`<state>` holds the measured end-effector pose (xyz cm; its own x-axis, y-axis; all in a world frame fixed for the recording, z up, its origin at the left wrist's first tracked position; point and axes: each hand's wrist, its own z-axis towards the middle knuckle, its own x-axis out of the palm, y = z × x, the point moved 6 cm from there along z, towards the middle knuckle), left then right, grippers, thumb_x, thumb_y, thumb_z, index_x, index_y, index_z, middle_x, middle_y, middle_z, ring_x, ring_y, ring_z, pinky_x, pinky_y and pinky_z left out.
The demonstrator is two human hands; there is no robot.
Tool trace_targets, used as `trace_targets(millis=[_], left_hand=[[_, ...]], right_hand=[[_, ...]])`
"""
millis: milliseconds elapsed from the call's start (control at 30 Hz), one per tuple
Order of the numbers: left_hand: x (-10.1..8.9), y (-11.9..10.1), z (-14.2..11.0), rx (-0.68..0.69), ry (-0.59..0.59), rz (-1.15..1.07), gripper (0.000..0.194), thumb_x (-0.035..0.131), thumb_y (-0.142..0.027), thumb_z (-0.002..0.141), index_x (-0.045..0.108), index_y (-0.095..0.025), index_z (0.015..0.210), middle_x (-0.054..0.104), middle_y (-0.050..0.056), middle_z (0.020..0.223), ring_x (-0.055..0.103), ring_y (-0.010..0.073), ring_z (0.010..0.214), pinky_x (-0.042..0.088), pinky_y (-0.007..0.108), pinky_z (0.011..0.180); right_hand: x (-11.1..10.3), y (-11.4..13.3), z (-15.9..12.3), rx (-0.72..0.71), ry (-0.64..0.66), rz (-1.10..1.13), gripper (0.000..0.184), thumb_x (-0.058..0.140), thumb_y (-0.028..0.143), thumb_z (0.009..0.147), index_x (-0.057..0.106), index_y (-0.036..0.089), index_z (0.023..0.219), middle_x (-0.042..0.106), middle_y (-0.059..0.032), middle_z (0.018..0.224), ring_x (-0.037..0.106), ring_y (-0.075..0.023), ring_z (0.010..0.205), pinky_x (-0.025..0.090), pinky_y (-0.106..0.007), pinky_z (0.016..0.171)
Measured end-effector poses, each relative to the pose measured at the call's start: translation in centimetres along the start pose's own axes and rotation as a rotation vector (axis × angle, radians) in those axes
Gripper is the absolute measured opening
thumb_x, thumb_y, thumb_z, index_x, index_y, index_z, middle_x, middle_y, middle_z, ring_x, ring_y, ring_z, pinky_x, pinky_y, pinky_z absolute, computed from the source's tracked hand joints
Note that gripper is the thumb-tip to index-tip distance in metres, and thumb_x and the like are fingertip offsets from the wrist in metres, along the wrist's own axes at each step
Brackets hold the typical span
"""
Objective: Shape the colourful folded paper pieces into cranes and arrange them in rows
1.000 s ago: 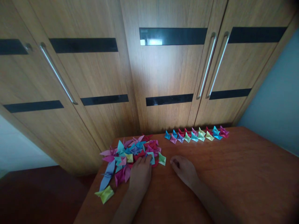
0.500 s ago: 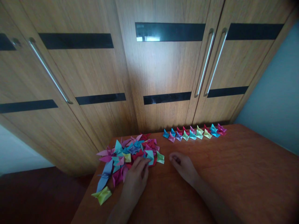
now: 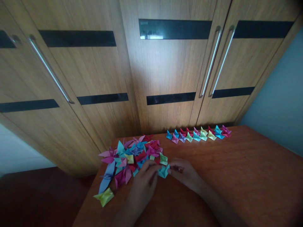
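Note:
Between my two hands is a small turquoise origami boat (image 3: 163, 171), just in front of the heap. My left hand (image 3: 147, 178) pinches its left end. At its right end, my right hand (image 3: 182, 171) has its fingertips closed on the paper. A colourful pile of folded paper pieces (image 3: 136, 150) lies beyond and to the left of my left hand. A pale green folded boat (image 3: 163, 159) sits at the pile's right edge, close to both hands. Part of the pile is hidden behind my left hand.
Two rows of small paper boats (image 3: 196, 135) stand along the table's back edge. A yellow folded piece (image 3: 104, 197) lies near the left edge of the brown table (image 3: 236, 176). Behind the table rises a wooden wardrobe (image 3: 165, 69) with metal handles.
My left hand has drawn the turquoise boat out of the pile, toward the right and nearer to me. My right hand has come in from the right and taken its other end.

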<state>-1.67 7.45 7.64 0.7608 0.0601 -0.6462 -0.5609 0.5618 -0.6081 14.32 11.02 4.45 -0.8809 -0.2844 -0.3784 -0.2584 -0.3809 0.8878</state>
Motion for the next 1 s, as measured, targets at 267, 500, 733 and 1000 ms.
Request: trace_targets(millis=[267, 500, 733, 1000], left_hand=[[0.0, 1.8, 0.3, -0.234, -0.062, -0.233, 0.013, 0.057, -0.023, 0.082, 0.065, -0.021, 0.092, 0.066, 0.004, 0.094, 0.062, 0.0169, 0.083, 0.052, 0.028, 0.076], [0.4, 1.5, 0.3, -0.249, -0.022, -0.199, 0.012, 0.055, -0.023, 0.083, 0.066, -0.020, 0.084, 0.067, 0.003, 0.089, 0.062, 0.0167, 0.081, 0.050, 0.028, 0.076], [0.8, 1.4, 0.3, -0.240, 0.006, -0.129, 0.013, 0.052, -0.021, 0.083, 0.065, -0.020, 0.082, 0.066, 0.002, 0.083, 0.061, 0.0157, 0.075, 0.049, 0.026, 0.070], [0.7, 1.9, 0.0, -0.295, -0.028, -0.169, 0.016, 0.053, -0.026, 0.084, 0.066, -0.021, 0.090, 0.069, 0.002, 0.090, 0.063, 0.0171, 0.079, 0.050, 0.028, 0.071]], right_hand=[[-0.6, 0.0, 0.1, -0.010, -0.091, 0.062, 0.024, 0.058, 0.041, 0.082, 0.069, 0.019, 0.080, 0.061, -0.0012, 0.074, 0.055, -0.0122, 0.069, 0.041, -0.022, 0.061], [-0.4, 0.5, -0.3, -0.004, -0.040, -0.071, 0.017, 0.060, 0.034, 0.080, 0.069, 0.019, 0.080, 0.062, 0.0005, 0.069, 0.053, -0.0109, 0.063, 0.040, -0.021, 0.058], [-1.0, 0.0, -0.4, 0.020, -0.049, -0.155, 0.016, 0.059, 0.031, 0.080, 0.069, 0.019, 0.080, 0.063, 0.0005, 0.068, 0.054, -0.0107, 0.060, 0.040, -0.020, 0.056], [-3.6, -2.3, -0.7, 0.075, -0.205, -0.147, 0.021, 0.056, 0.037, 0.082, 0.066, 0.019, 0.079, 0.064, -0.0011, 0.072, 0.055, -0.0131, 0.065, 0.044, -0.024, 0.063]])
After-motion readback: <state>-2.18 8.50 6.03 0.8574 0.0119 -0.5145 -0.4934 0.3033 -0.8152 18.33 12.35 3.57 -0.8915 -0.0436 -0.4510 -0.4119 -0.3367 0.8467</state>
